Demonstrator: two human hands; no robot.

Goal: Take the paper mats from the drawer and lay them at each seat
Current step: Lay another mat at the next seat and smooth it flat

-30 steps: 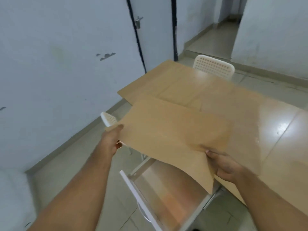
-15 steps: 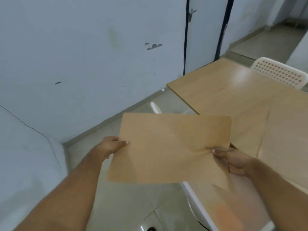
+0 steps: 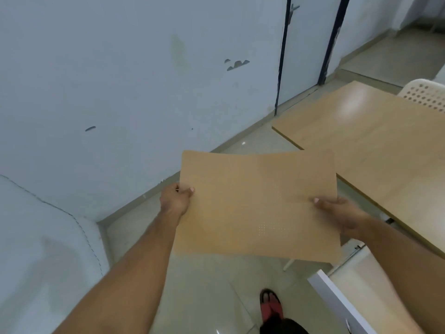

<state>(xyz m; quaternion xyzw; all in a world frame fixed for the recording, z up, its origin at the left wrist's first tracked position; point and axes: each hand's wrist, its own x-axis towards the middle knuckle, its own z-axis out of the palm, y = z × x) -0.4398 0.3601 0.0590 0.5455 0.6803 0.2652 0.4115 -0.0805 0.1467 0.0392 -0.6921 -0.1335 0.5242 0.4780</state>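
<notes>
A pale, matte wall [image 3: 115, 88] with chipped patches of paint fills the upper left, meeting glossy beige floor tiles [image 3: 202, 280] along a low skirting. To the right runs the wooden table [image 3: 375, 141], a smooth light-brown laminate slab with a soft sheen and straight, sharp edges; behind its far end shows the perforated white plastic back of a chair [image 3: 426, 94]. At the lower right the white front panel of the open drawer [image 3: 337, 297] juts out below the table edge, its inside pale and smooth. A soft white padded surface [image 3: 36, 237] with a stitched seam fills the lower left. In the middle, held in the air over the floor and just left of the table, is the paper mat [image 3: 257, 206] — a thin tan rectangle with rounded corners, faintly dotted in small patches, its top edge bowing a little. The mat lies between the two hands, roughly level. The left hand [image 3: 175, 200] pinches the mat's left edge, thumb on top and pressed flat, the other fingers curled beneath and out of sight. The right hand [image 3: 342, 213] clamps the right edge near its lower half, thumb [image 3: 322, 202] laid across the top surface; the fingers under it are hidden, though they seem to support the sheet from below. A foot in a red sandal [image 3: 271, 304] stands on the tiles beneath the mat.
</notes>
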